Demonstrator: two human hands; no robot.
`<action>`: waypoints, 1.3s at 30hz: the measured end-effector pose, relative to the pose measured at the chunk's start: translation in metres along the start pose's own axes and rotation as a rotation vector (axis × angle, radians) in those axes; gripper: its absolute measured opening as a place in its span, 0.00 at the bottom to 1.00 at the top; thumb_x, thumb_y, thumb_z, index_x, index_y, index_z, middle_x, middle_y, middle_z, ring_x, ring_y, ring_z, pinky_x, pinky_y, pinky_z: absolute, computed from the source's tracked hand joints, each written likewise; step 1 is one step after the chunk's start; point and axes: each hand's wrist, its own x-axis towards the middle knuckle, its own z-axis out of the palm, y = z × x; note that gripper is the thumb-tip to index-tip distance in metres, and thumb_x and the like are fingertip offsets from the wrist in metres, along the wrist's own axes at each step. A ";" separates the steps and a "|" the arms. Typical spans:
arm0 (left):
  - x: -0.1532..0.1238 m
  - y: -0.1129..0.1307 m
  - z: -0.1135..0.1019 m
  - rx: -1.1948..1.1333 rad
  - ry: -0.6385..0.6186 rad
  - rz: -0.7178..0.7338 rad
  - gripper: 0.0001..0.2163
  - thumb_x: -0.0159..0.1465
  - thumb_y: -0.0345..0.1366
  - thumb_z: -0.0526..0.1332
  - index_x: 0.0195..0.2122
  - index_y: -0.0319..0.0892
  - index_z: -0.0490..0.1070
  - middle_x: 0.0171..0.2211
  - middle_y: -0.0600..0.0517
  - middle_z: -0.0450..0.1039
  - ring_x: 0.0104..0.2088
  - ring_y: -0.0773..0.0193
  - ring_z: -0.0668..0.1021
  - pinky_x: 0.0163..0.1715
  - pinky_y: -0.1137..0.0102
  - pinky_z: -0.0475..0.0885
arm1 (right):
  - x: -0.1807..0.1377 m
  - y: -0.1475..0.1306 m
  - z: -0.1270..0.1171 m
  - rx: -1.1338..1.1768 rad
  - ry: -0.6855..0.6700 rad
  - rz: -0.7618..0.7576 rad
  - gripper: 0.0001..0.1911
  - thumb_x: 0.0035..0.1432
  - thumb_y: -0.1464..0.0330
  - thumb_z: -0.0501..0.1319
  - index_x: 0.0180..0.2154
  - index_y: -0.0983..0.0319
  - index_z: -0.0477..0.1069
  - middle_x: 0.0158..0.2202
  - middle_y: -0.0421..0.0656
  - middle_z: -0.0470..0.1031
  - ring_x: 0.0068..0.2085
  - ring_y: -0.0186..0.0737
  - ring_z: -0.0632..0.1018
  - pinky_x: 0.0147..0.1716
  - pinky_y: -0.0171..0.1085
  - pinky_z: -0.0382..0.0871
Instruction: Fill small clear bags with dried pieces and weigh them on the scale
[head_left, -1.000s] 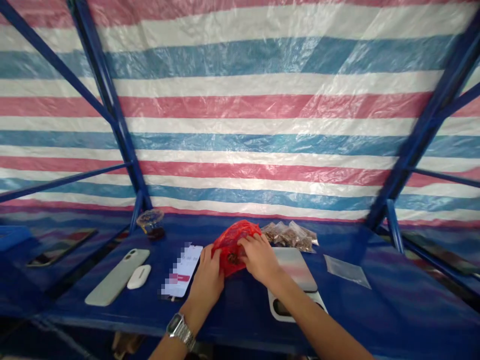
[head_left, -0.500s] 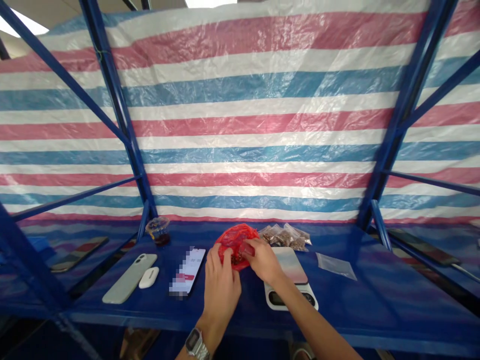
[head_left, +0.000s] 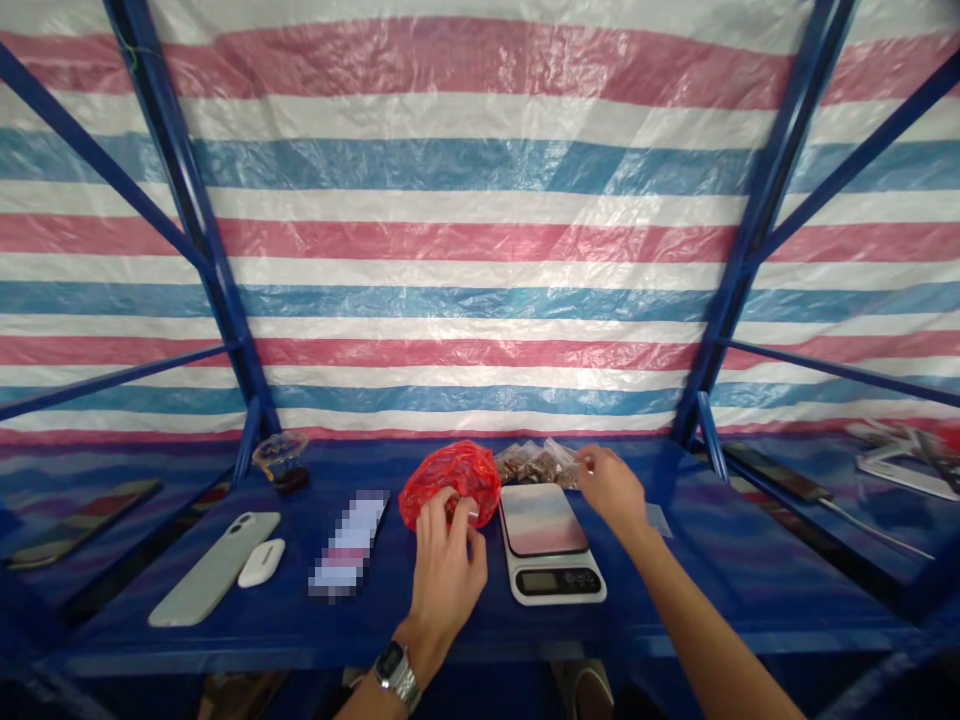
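Observation:
A crumpled red plastic bag (head_left: 427, 480) sits on the blue shelf with its mouth facing me. My left hand (head_left: 446, 560) has its fingers curled over the bag's near rim, gripping it; small dark contents barely show behind the fingers. To the right, past the kitchen scale (head_left: 544, 520), my right hand (head_left: 615, 492) hovers with fingers pinched together; a tiny pale spot shows at the fingertips, too small to name. Beside it lie several small clear bags (head_left: 536, 463) with brownish contents. A flat clear bag (head_left: 660, 520) is partly hidden behind my right wrist.
On the left lie a phone with a lit screen (head_left: 349, 545), a pale green phone (head_left: 214, 570) and a white earbud case (head_left: 262, 562). A plastic cup with dark liquid (head_left: 289, 475) stands behind them. Blue metal posts (head_left: 217, 280) frame the striped sheet (head_left: 480, 240).
My right hand has left the red bag and moved right, over the scale to near the clear bags. My left hand stays at the bag. The view has tilted down and shifted right.

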 end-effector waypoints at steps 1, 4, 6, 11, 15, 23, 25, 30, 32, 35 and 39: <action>0.002 -0.002 -0.001 -0.016 0.007 0.031 0.16 0.63 0.22 0.57 0.50 0.42 0.70 0.51 0.42 0.68 0.49 0.51 0.74 0.50 0.54 0.74 | 0.001 0.021 0.000 -0.101 -0.030 0.073 0.14 0.67 0.69 0.54 0.48 0.62 0.75 0.46 0.53 0.80 0.46 0.50 0.82 0.44 0.41 0.70; 0.008 0.000 -0.003 -0.065 0.042 0.072 0.15 0.64 0.22 0.57 0.49 0.43 0.70 0.49 0.43 0.70 0.48 0.52 0.74 0.48 0.57 0.74 | -0.004 0.064 0.011 -0.236 -0.176 0.141 0.15 0.68 0.64 0.56 0.48 0.65 0.74 0.47 0.57 0.79 0.48 0.54 0.82 0.45 0.42 0.70; 0.009 0.005 -0.004 -0.121 0.069 0.066 0.15 0.64 0.21 0.57 0.48 0.43 0.71 0.47 0.44 0.70 0.47 0.54 0.75 0.47 0.59 0.74 | -0.008 0.075 0.017 -0.237 -0.230 0.134 0.14 0.69 0.65 0.55 0.48 0.65 0.74 0.47 0.57 0.80 0.48 0.54 0.82 0.45 0.42 0.70; 0.000 0.019 -0.007 -0.327 -0.006 0.098 0.13 0.65 0.22 0.55 0.46 0.44 0.71 0.45 0.46 0.71 0.45 0.58 0.77 0.46 0.64 0.74 | -0.008 0.066 0.007 -0.126 -0.165 0.199 0.13 0.66 0.67 0.55 0.48 0.61 0.74 0.43 0.55 0.82 0.45 0.55 0.83 0.41 0.43 0.71; -0.003 0.024 -0.011 -0.478 -0.269 0.045 0.12 0.69 0.27 0.56 0.50 0.46 0.70 0.47 0.47 0.73 0.49 0.59 0.77 0.52 0.64 0.74 | -0.014 0.030 -0.010 0.260 0.042 0.086 0.13 0.64 0.61 0.57 0.46 0.60 0.74 0.40 0.50 0.84 0.39 0.51 0.84 0.37 0.41 0.71; 0.006 0.011 0.004 -0.605 -0.311 -0.177 0.27 0.66 0.38 0.66 0.65 0.47 0.61 0.61 0.44 0.67 0.60 0.55 0.71 0.62 0.56 0.68 | -0.072 -0.072 0.002 1.008 -0.245 -0.226 0.17 0.61 0.54 0.63 0.46 0.58 0.70 0.35 0.44 0.83 0.31 0.41 0.80 0.29 0.37 0.72; 0.009 0.003 0.004 -0.520 -0.308 -0.135 0.32 0.65 0.38 0.68 0.68 0.48 0.58 0.65 0.45 0.63 0.65 0.52 0.66 0.66 0.51 0.62 | -0.079 -0.084 0.006 1.091 -0.370 -0.243 0.18 0.60 0.54 0.64 0.45 0.58 0.70 0.32 0.42 0.81 0.28 0.39 0.78 0.24 0.34 0.68; 0.010 -0.012 -0.003 -0.432 -0.397 -0.035 0.39 0.62 0.40 0.71 0.71 0.50 0.54 0.66 0.45 0.65 0.65 0.48 0.65 0.65 0.48 0.62 | -0.077 -0.093 0.007 1.129 -0.445 -0.226 0.20 0.56 0.56 0.67 0.45 0.59 0.69 0.29 0.39 0.79 0.27 0.38 0.77 0.26 0.34 0.69; 0.009 -0.015 -0.005 -0.442 -0.394 -0.058 0.38 0.62 0.39 0.71 0.71 0.49 0.57 0.63 0.45 0.69 0.62 0.50 0.67 0.64 0.49 0.64 | -0.076 -0.094 0.007 1.142 -0.453 -0.209 0.20 0.55 0.57 0.67 0.44 0.59 0.68 0.29 0.39 0.78 0.28 0.38 0.78 0.28 0.35 0.70; 0.008 -0.018 -0.007 -0.487 -0.357 -0.117 0.29 0.64 0.37 0.68 0.65 0.47 0.64 0.55 0.46 0.74 0.58 0.53 0.70 0.62 0.53 0.67 | -0.076 -0.097 0.007 1.144 -0.459 -0.226 0.18 0.55 0.57 0.67 0.43 0.59 0.68 0.32 0.40 0.79 0.32 0.39 0.79 0.30 0.35 0.71; 0.007 -0.022 -0.008 -0.552 -0.349 -0.116 0.25 0.64 0.32 0.68 0.62 0.48 0.68 0.50 0.49 0.74 0.55 0.56 0.72 0.59 0.56 0.70 | -0.079 -0.100 0.008 1.098 -0.475 -0.307 0.15 0.58 0.58 0.65 0.42 0.58 0.67 0.32 0.39 0.78 0.34 0.40 0.79 0.34 0.37 0.71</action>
